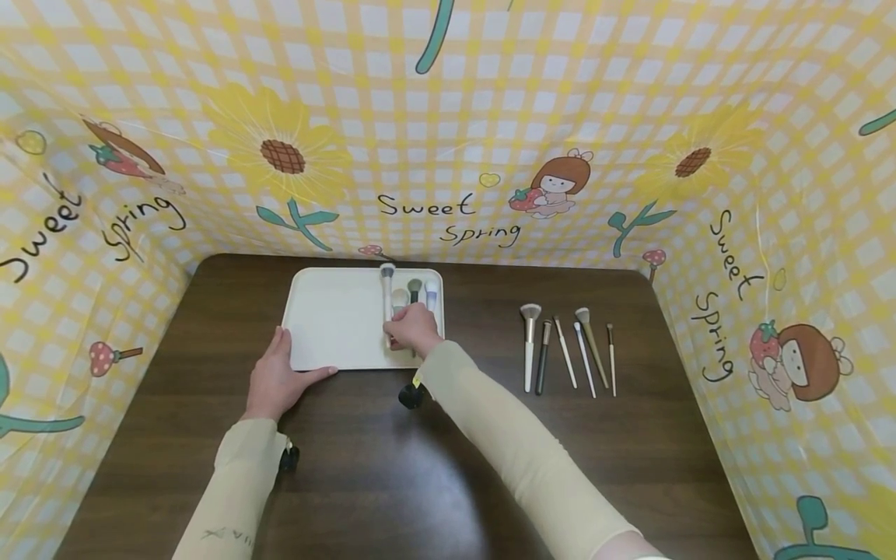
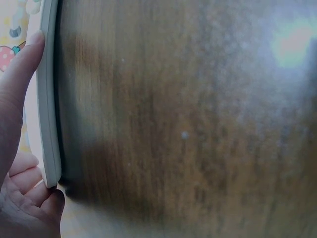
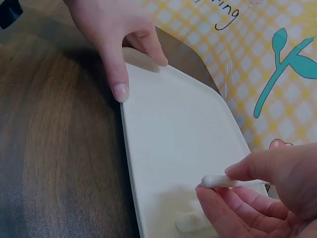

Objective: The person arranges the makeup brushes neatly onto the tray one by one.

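Note:
A cream rectangular tray lies near the table's back edge. My left hand holds its front left corner, thumb along the front rim and fingers at the left side. Over the tray's right half, my right hand pinches a white-handled makeup brush between thumb and fingers, bristles pointing away from me. The handle's rounded end sticks out of the grip in the right wrist view. To its right in the tray lie a pale brush, a dark green brush and a white-and-lilac brush, partly hidden by the hand.
Right of the tray, several makeup brushes lie in a row on the dark wood table, among them a large white-handled brush and a gold-handled brush. A yellow checked cloth stands around the table's back and sides.

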`<action>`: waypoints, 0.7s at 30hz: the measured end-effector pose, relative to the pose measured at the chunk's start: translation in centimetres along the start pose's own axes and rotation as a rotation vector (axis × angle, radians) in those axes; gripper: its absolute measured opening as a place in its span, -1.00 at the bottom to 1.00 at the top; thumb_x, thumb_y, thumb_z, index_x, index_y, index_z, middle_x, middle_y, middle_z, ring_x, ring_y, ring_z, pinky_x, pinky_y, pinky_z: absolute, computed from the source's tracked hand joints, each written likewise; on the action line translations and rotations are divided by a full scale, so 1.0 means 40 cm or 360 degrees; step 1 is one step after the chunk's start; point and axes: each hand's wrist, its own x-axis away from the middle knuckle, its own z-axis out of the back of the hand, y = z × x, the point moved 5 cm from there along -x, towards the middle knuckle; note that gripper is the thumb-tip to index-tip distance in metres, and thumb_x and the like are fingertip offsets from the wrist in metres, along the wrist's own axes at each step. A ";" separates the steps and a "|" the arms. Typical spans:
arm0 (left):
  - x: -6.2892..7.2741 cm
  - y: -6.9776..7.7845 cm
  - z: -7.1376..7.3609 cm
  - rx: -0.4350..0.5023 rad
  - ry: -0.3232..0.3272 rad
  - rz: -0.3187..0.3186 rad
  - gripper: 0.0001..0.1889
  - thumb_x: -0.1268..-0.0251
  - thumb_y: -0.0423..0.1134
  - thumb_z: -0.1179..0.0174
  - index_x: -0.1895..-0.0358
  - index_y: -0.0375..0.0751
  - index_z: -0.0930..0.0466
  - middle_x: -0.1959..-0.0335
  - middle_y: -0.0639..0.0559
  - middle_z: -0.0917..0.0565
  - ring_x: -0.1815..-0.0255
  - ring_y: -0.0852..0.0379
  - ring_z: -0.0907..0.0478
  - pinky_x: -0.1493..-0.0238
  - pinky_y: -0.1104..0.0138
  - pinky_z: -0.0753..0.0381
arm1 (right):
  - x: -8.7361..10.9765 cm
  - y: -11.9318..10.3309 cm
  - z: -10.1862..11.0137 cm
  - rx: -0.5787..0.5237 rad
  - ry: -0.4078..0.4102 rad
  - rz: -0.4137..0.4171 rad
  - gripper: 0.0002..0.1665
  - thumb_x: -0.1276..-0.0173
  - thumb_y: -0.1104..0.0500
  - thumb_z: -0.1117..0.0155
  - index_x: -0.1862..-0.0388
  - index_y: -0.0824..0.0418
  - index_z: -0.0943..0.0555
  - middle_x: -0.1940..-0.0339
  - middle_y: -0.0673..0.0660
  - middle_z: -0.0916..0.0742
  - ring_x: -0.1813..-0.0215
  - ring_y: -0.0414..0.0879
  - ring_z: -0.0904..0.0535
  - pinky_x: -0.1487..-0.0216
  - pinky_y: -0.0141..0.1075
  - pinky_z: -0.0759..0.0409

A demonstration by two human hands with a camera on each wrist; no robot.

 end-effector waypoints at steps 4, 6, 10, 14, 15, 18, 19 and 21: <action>-0.001 -0.002 -0.002 0.0000 -0.0001 0.0003 0.38 0.02 0.40 -0.46 -0.55 -0.58 0.06 -0.57 -0.53 0.07 -0.49 -0.52 -0.05 -0.36 -0.28 -0.20 | -0.007 0.003 -0.001 0.0058 0.0007 -0.0020 -0.93 -0.32 0.28 -0.41 0.33 0.29 -0.75 0.60 0.08 -0.73 0.58 -0.14 -0.72 0.45 -0.37 -0.68; -0.001 -0.002 -0.002 0.0002 -0.0001 0.0001 0.37 0.02 0.39 -0.46 -0.55 -0.59 0.06 -0.56 -0.53 0.07 -0.49 -0.52 -0.05 -0.36 -0.28 -0.20 | -0.011 0.006 -0.002 0.0086 0.0016 -0.0028 -0.92 -0.31 0.27 -0.42 0.36 0.27 -0.77 0.63 0.06 -0.72 0.60 -0.16 -0.71 0.45 -0.39 -0.67; -0.001 -0.004 -0.003 -0.0002 0.0000 0.0002 0.38 0.03 0.40 -0.46 -0.55 -0.58 0.06 -0.57 -0.52 0.07 -0.49 -0.52 -0.05 -0.36 -0.28 -0.20 | -0.017 0.008 -0.005 0.0103 0.0015 -0.0044 -0.88 -0.30 0.26 -0.42 0.44 0.24 -0.78 0.66 0.05 -0.72 0.62 -0.16 -0.70 0.44 -0.39 -0.67; -0.001 -0.004 -0.004 -0.0001 -0.0001 0.0006 0.39 0.05 0.41 -0.46 -0.56 -0.57 0.07 -0.57 -0.51 0.07 -0.49 -0.53 -0.05 -0.36 -0.29 -0.20 | -0.019 0.005 -0.005 0.0104 0.0010 -0.0063 -0.84 -0.30 0.26 -0.41 0.50 0.22 -0.78 0.68 0.06 -0.72 0.63 -0.15 -0.70 0.47 -0.37 -0.67; -0.001 -0.004 -0.004 -0.0002 -0.0003 0.0007 0.39 0.05 0.42 -0.46 -0.56 -0.57 0.07 -0.57 -0.51 0.08 -0.49 -0.53 -0.05 -0.36 -0.29 -0.20 | -0.019 0.004 -0.005 0.0108 0.0010 -0.0068 -0.82 -0.30 0.26 -0.41 0.51 0.22 -0.78 0.69 0.06 -0.72 0.63 -0.15 -0.69 0.47 -0.38 -0.67; 0.000 -0.004 -0.003 0.0002 -0.0008 0.0015 0.40 0.05 0.43 -0.45 -0.56 -0.56 0.08 -0.58 -0.51 0.08 -0.49 -0.53 -0.04 -0.36 -0.29 -0.19 | -0.018 0.002 -0.003 0.0138 0.0021 -0.0083 -0.79 -0.29 0.25 -0.42 0.56 0.21 -0.77 0.72 0.05 -0.71 0.65 -0.16 -0.69 0.49 -0.40 -0.64; 0.000 -0.004 -0.003 0.0002 -0.0008 0.0017 0.40 0.05 0.43 -0.45 -0.56 -0.56 0.08 -0.58 -0.51 0.08 -0.49 -0.52 -0.04 -0.36 -0.28 -0.19 | -0.019 0.002 -0.003 0.0155 0.0023 -0.0088 -0.78 -0.29 0.24 -0.43 0.57 0.21 -0.76 0.73 0.04 -0.71 0.65 -0.16 -0.69 0.50 -0.41 -0.63; 0.001 -0.004 -0.002 0.0002 -0.0010 0.0021 0.40 0.05 0.43 -0.45 -0.57 -0.56 0.09 -0.58 -0.51 0.08 -0.50 -0.52 -0.04 -0.37 -0.28 -0.19 | -0.019 0.003 -0.002 0.0207 0.0030 -0.0085 -0.74 -0.28 0.21 -0.44 0.61 0.20 -0.74 0.74 0.03 -0.70 0.67 -0.17 -0.68 0.50 -0.43 -0.60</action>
